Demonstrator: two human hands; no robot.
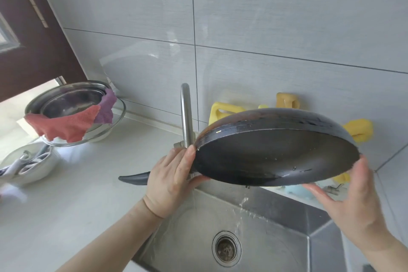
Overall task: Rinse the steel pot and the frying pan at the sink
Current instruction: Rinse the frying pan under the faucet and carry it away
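I hold the black frying pan [273, 152] tilted above the steel sink [276, 223], its inside facing me. My left hand [170, 179] grips the pan where its dark handle [132, 178] joins the rim. My right hand [351, 201] supports the pan's lower right rim with spread fingers. Water runs off the pan's low edge and falls into the sink near the drain [226, 247]. The steel faucet [187, 117] rises behind my left hand. The steel pot [68, 104] sits on the counter at the left, inside a glass bowl.
Red and purple cloths [72, 123] hang over the pot's rim. A white bowl [26, 165] with utensils stands at the far left. Yellow bottles [223, 112] line the tiled wall behind the pan. A dark door is at the upper left.
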